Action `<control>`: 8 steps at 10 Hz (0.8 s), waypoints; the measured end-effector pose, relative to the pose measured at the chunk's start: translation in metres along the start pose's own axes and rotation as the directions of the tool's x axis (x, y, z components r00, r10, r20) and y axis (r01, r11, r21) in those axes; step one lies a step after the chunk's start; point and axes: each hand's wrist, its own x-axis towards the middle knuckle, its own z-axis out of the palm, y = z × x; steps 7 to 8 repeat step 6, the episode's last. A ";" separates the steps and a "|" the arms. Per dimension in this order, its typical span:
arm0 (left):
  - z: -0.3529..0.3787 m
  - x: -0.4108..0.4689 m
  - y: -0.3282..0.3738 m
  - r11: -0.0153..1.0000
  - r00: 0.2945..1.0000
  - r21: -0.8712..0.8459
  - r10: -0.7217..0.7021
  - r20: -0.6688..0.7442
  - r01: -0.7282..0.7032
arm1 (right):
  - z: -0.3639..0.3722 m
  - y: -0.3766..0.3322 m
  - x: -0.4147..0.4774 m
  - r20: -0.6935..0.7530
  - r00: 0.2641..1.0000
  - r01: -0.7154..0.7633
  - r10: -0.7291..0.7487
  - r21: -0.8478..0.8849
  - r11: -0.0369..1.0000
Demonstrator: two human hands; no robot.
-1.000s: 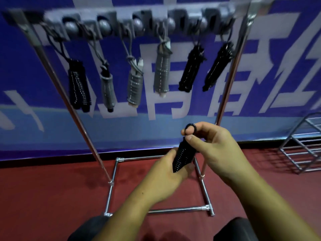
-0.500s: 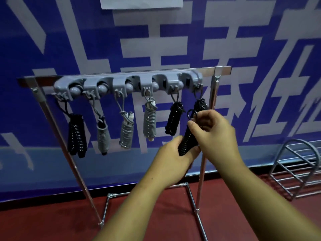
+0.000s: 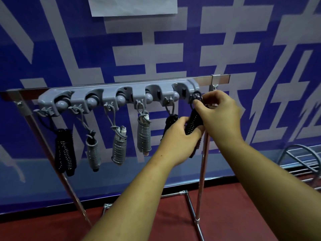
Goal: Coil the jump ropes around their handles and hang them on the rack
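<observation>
Jump rope (image 3: 192,123), black and coiled, at the rack's (image 3: 111,94) right end — left hand (image 3: 178,141) in a full grip round the bundle, right hand (image 3: 218,115) pinching its loop (image 3: 198,97). Best kept open and supported until the rack bears it.

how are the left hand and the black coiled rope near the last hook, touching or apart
Touching. The head view shows the left hand curled round the black coiled rope, with no gap.

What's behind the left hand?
A black coiled rope hangs from a hook on the rack behind the left hand; its top shows. The hand, gripping a second black rope, covers its lower part.
</observation>
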 end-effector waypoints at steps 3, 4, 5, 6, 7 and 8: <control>0.005 -0.004 -0.032 0.991 0.993 0.107 -0.089 0.074 0.081 | -0.004 0.026 -0.019 0.115 0.991 -0.069 0.073 -0.038 0.997; 0.001 -0.007 -0.036 0.991 0.995 0.112 -0.082 0.056 0.075 | -0.006 0.026 -0.026 0.123 0.988 -0.088 0.093 -0.043 0.995; -0.002 -0.012 -0.040 0.989 0.996 0.126 -0.083 0.029 0.078 | -0.009 0.029 -0.035 0.080 0.991 -0.098 0.104 -0.068 0.993; -0.008 -0.021 -0.039 0.991 0.999 0.123 -0.041 -0.017 0.043 | -0.014 0.023 -0.047 0.037 0.996 -0.081 0.082 -0.031 0.996; -0.008 -0.021 -0.039 0.991 0.999 0.123 -0.041 -0.017 0.043 | -0.014 0.023 -0.047 0.037 0.996 -0.081 0.082 -0.031 0.996; -0.008 -0.021 -0.039 0.991 0.999 0.123 -0.041 -0.017 0.043 | -0.014 0.023 -0.047 0.037 0.996 -0.081 0.082 -0.031 0.996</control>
